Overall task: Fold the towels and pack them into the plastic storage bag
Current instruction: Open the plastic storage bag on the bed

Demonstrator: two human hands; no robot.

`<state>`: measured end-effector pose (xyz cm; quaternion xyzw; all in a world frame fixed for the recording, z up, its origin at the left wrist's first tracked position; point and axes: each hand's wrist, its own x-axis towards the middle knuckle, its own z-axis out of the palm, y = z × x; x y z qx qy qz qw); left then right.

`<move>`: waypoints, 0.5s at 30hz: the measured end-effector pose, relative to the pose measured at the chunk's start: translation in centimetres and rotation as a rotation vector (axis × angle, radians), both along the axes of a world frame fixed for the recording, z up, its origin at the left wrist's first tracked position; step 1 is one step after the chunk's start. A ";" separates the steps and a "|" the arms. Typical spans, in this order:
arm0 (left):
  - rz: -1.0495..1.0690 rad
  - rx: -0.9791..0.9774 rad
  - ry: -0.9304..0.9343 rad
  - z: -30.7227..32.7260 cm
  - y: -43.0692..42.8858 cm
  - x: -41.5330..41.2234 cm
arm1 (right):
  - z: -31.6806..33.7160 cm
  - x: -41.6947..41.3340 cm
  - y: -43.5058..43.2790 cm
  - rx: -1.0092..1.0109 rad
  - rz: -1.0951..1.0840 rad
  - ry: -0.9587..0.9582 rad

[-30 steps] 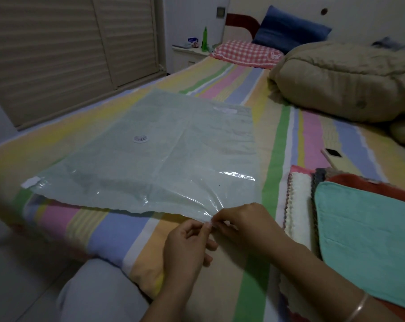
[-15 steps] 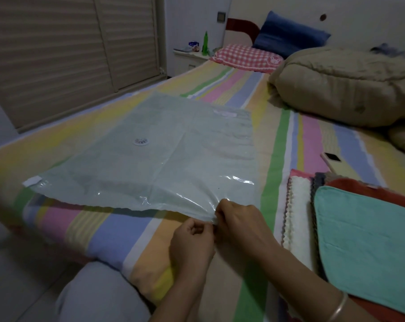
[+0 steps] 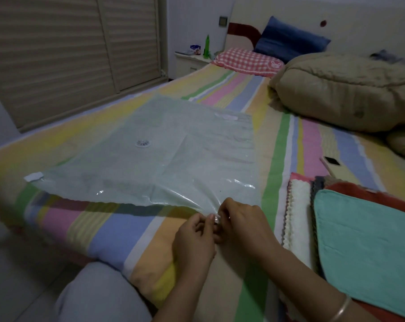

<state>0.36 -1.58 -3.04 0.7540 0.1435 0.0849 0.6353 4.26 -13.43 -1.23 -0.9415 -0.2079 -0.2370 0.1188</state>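
striped bed (image 3: 108,231), bag (image 3: 164,163) runs lengthwise up-left.
l hand (image 3: 193,240) + r hand (image 3: 241,221) pinch its near corner; towels (image 3: 368,240) lower right, nearer r hand.

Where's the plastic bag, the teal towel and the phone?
plastic bag (image 3: 164,166), head view, its flat middle.
teal towel (image 3: 368,242), head view, middle of its top face.
phone (image 3: 335,168), head view, its pale back.

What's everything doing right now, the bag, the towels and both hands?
Plastic bag: lying flat on the bed, nothing in it.
Left hand: pinching the bag's near edge.
Right hand: pinching the same edge.
Towels: stacked beside the bag, not packed yet.
Phone: lying on the bed.
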 end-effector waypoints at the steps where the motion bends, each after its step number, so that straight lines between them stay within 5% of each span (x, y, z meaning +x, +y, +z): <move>1: 0.012 0.033 -0.017 -0.2 -0.1 -0.1 | 0.1 0.1 -0.2 -0.009 0.003 0.005; 6: 0.086 0.160 -0.018 -0.4 -0.8 -0.3 | 0.8 0.6 -0.5 -0.097 -0.058 -0.025; 11: 0.090 0.106 0.052 0.1 -1.1 -1.3 | 5.9 3.6 -3.2 0.164 -0.339 -0.085; 15: 0.044 0.109 0.087 0.6 -1.3 -1.0 | 7.1 2.5 -3.9 0.063 -0.245 -0.041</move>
